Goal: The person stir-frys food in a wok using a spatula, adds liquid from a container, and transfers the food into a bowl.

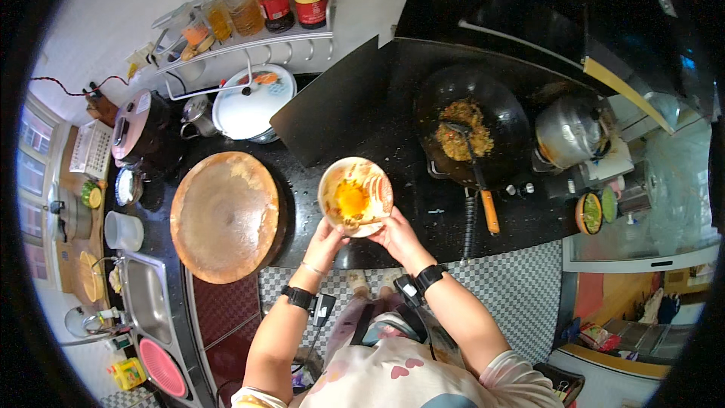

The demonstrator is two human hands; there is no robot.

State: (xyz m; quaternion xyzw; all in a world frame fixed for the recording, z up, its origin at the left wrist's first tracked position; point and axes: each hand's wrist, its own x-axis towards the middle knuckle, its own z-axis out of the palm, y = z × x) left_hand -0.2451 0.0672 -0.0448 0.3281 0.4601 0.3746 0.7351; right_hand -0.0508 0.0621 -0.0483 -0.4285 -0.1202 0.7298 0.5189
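Both hands hold a small round bowl (pixel 324 204) just above the counter's front edge. My left hand (pixel 327 241) grips its lower left rim with the thumb on top. My right hand (pixel 396 232) has hold of the lower right rim. A yellow-orange pool that looks like egg (pixel 352 199) lies in the bowl, with reddish-brown smears and bits around it. A thin stick-like thing lies across the lower rim by my right fingers; I cannot tell what it is. To the right stands a black wok (pixel 507 124) with browned, chopped food (pixel 461 144) and a wooden-handled spatula (pixel 488 209).
A thick round wooden chopping block (pixel 226 218) stands left, beyond it a white lidded pot (pixel 255 105). A dark splash panel (pixel 334 107) separates pot and wok. A metal kettle (pixel 569 130) sits right of the wok, and a sink (pixel 148 294) lies far left.
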